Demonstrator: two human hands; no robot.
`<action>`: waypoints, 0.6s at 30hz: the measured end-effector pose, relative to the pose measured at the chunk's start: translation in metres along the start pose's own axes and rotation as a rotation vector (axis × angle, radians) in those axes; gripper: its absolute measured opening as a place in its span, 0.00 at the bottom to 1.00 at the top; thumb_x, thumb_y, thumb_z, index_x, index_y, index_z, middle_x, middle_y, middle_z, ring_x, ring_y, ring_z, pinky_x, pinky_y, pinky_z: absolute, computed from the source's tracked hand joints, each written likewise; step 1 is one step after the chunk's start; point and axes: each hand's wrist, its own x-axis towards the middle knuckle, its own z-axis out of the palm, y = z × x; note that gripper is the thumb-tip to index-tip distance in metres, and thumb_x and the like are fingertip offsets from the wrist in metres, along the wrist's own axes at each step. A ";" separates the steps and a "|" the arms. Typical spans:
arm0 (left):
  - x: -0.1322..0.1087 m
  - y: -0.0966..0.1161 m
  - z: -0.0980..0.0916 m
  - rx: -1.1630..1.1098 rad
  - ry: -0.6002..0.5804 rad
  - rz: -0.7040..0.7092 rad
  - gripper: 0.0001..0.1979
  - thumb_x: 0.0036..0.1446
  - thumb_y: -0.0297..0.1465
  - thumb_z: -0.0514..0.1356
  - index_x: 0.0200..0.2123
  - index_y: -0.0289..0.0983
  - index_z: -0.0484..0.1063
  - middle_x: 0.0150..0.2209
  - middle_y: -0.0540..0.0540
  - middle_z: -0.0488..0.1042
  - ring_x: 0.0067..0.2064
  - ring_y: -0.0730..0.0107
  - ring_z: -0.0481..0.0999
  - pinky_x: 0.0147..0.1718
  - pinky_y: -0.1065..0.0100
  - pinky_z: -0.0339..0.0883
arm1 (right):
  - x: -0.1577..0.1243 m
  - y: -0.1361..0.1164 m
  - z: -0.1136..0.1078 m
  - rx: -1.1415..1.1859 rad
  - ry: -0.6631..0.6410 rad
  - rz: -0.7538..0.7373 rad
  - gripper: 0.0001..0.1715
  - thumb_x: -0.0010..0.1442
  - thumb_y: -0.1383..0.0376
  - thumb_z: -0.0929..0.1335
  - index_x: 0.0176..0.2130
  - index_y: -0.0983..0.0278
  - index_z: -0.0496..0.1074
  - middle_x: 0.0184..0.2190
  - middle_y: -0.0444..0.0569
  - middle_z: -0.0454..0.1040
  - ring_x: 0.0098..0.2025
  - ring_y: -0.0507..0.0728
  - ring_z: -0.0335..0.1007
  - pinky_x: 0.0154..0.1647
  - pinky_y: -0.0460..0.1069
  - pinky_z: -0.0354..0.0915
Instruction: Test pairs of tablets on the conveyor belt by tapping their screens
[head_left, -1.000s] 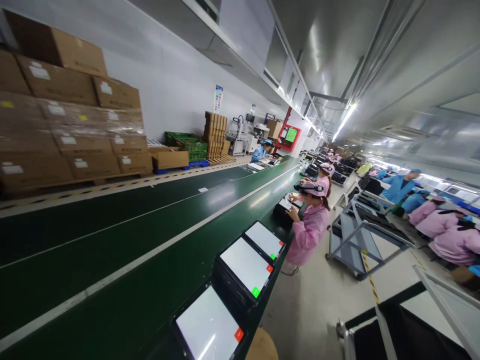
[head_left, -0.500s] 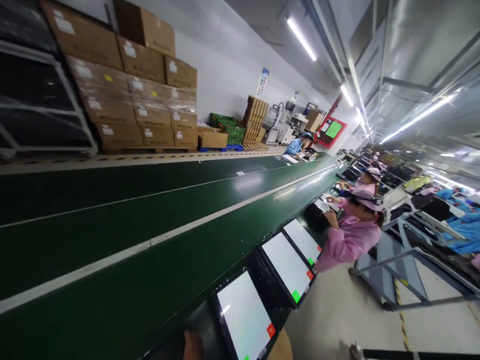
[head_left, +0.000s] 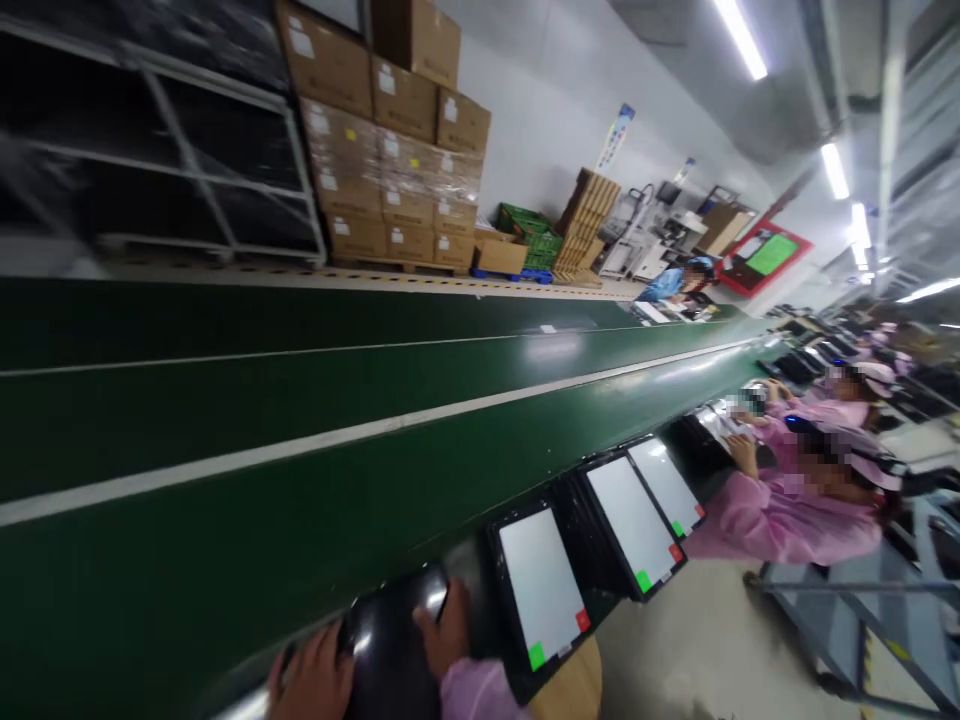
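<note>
A dark, glossy flat panel (head_left: 394, 640) lies at the bottom of the head view, near the edge of the green surface. My left hand (head_left: 313, 675) rests at its left side, fingers bent over the edge. At its right side is my right hand (head_left: 446, 625), in a pink sleeve, gripping the edge with the thumb on top. Right of that hand lies a tablet with a lit white screen (head_left: 544, 585), with green and red squares at its near corners. A second lit tablet (head_left: 630, 515) and a third (head_left: 667, 485) lie farther along.
The long green surface (head_left: 300, 500) has white lines. A person in pink (head_left: 795, 510) works at right, beside a metal cart (head_left: 847, 620). A round wooden stool (head_left: 570, 685) stands below. Cartons (head_left: 405, 205) and pallets (head_left: 589, 225) line the wall; someone in blue (head_left: 679, 280) sits opposite.
The view has swung left, so the tablets and people appear farther right. Both my hands and the dark panel now show at the bottom, where only part of one hand was visible.
</note>
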 end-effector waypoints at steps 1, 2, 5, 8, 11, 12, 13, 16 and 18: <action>0.002 0.007 -0.005 0.009 -0.020 0.001 0.27 0.53 0.36 0.52 0.55 0.46 0.77 0.53 0.40 0.80 0.58 0.48 0.76 0.69 0.43 0.51 | 0.003 -0.014 -0.012 -0.007 -0.033 0.001 0.43 0.49 0.63 0.74 0.63 0.55 0.65 0.65 0.53 0.70 0.68 0.72 0.64 0.69 0.64 0.59; 0.006 0.013 -0.012 0.003 -0.057 -0.007 0.27 0.54 0.36 0.53 0.56 0.43 0.76 0.54 0.38 0.80 0.59 0.49 0.76 0.69 0.43 0.51 | 0.005 -0.026 -0.023 -0.020 -0.042 0.027 0.42 0.50 0.63 0.74 0.63 0.60 0.64 0.64 0.57 0.70 0.67 0.70 0.64 0.69 0.60 0.60; 0.013 0.012 -0.042 -0.104 -0.186 0.033 0.30 0.58 0.33 0.53 0.64 0.36 0.68 0.62 0.35 0.73 0.66 0.52 0.68 0.70 0.46 0.52 | 0.000 -0.042 -0.048 -0.048 -0.131 0.076 0.40 0.60 0.56 0.69 0.64 0.74 0.61 0.66 0.69 0.65 0.70 0.69 0.60 0.70 0.56 0.56; -0.008 -0.018 -0.070 -0.145 -0.145 -0.070 0.31 0.60 0.32 0.54 0.67 0.32 0.62 0.67 0.33 0.66 0.70 0.52 0.62 0.70 0.49 0.53 | -0.030 -0.019 -0.062 -0.057 -0.231 0.079 0.44 0.58 0.52 0.69 0.65 0.74 0.60 0.67 0.71 0.63 0.71 0.68 0.58 0.72 0.56 0.52; -0.065 -0.056 -0.084 -0.172 -0.078 -0.289 0.31 0.61 0.36 0.54 0.66 0.32 0.62 0.63 0.31 0.67 0.68 0.48 0.64 0.69 0.48 0.57 | -0.077 0.024 -0.075 -0.074 -0.216 -0.007 0.47 0.55 0.49 0.70 0.65 0.70 0.62 0.65 0.66 0.66 0.69 0.68 0.62 0.71 0.59 0.55; -0.089 -0.067 -0.084 -0.195 -0.091 -0.352 0.30 0.61 0.38 0.55 0.64 0.32 0.63 0.61 0.31 0.68 0.66 0.47 0.66 0.67 0.47 0.59 | -0.091 0.037 -0.079 -0.087 -0.198 -0.036 0.48 0.54 0.48 0.70 0.65 0.69 0.62 0.65 0.66 0.67 0.69 0.69 0.62 0.71 0.61 0.56; -0.112 -0.076 -0.082 -0.225 -0.120 -0.399 0.30 0.60 0.40 0.56 0.63 0.32 0.64 0.59 0.32 0.70 0.64 0.46 0.68 0.66 0.47 0.60 | -0.103 0.049 -0.081 -0.098 -0.180 -0.061 0.49 0.53 0.46 0.70 0.64 0.69 0.63 0.65 0.66 0.66 0.69 0.70 0.61 0.70 0.62 0.56; -0.168 -0.095 -0.069 -0.320 -0.191 -0.460 0.30 0.57 0.42 0.58 0.60 0.32 0.66 0.55 0.33 0.72 0.61 0.45 0.72 0.64 0.47 0.63 | -0.119 0.069 -0.083 -0.113 -0.155 -0.096 0.53 0.51 0.42 0.70 0.64 0.72 0.63 0.65 0.68 0.66 0.69 0.70 0.60 0.71 0.62 0.56; -0.187 -0.100 -0.062 -0.359 -0.182 -0.439 0.31 0.57 0.42 0.58 0.60 0.32 0.66 0.57 0.32 0.70 0.62 0.45 0.71 0.65 0.47 0.62 | -0.117 0.069 -0.082 -0.121 -0.146 -0.073 0.53 0.51 0.41 0.69 0.63 0.72 0.65 0.64 0.68 0.67 0.68 0.71 0.61 0.70 0.62 0.57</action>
